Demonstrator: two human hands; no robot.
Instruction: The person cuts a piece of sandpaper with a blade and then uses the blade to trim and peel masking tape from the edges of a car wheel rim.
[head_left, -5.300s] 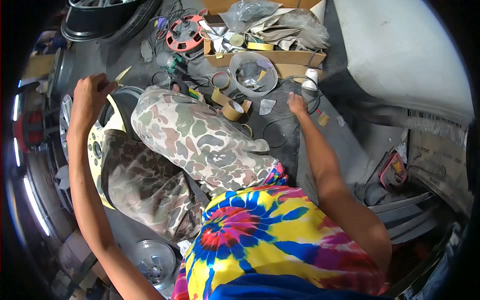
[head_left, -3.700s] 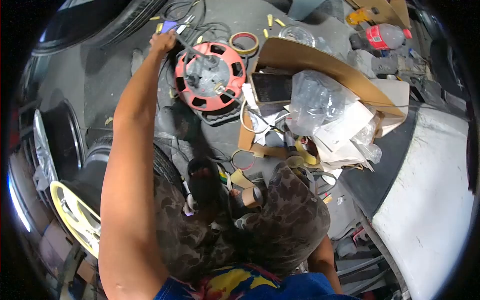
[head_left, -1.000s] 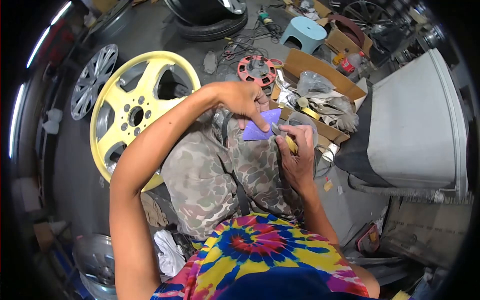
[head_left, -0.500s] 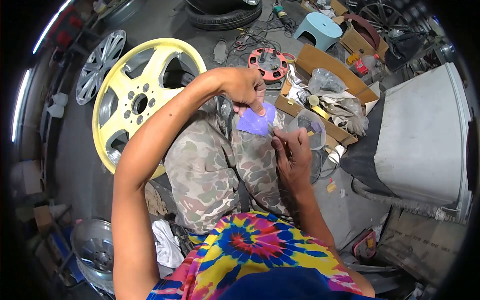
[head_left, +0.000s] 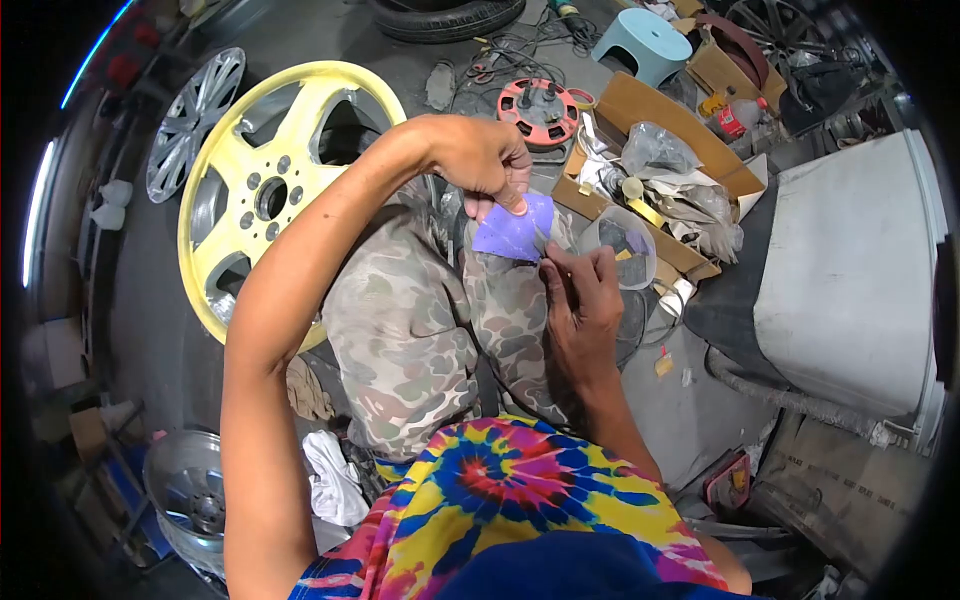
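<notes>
My left hand (head_left: 487, 165) is closed, its thumb pressed on a creased purple sheet of sandpaper (head_left: 508, 228) over my knee. My right hand (head_left: 583, 295) pinches a thin grey piece (head_left: 541, 242) against the right side of the sheet; its kind I cannot make out. Below both hands are my camouflage trousers (head_left: 395, 300). To the left, a yellow-coated wheel rim (head_left: 232, 180) stands tilted, partly covered by my left forearm. Just right of the sandpaper sits a clear plastic tub (head_left: 647, 268) with small dark and yellow bits inside.
An open cardboard box (head_left: 690, 112) of plastic bags and scraps lies beyond the tub. Past my hands are a red cable reel (head_left: 538, 112) and a blue stool (head_left: 640, 47). A large whitish panel (head_left: 845, 275) stands at right. Silver wheels (head_left: 190, 125) are at left.
My right hand has shifted slightly up and left, its fingertips now against the sandpaper's right side. The grey piece shows more over the sheet. My left hand keeps its grip.
</notes>
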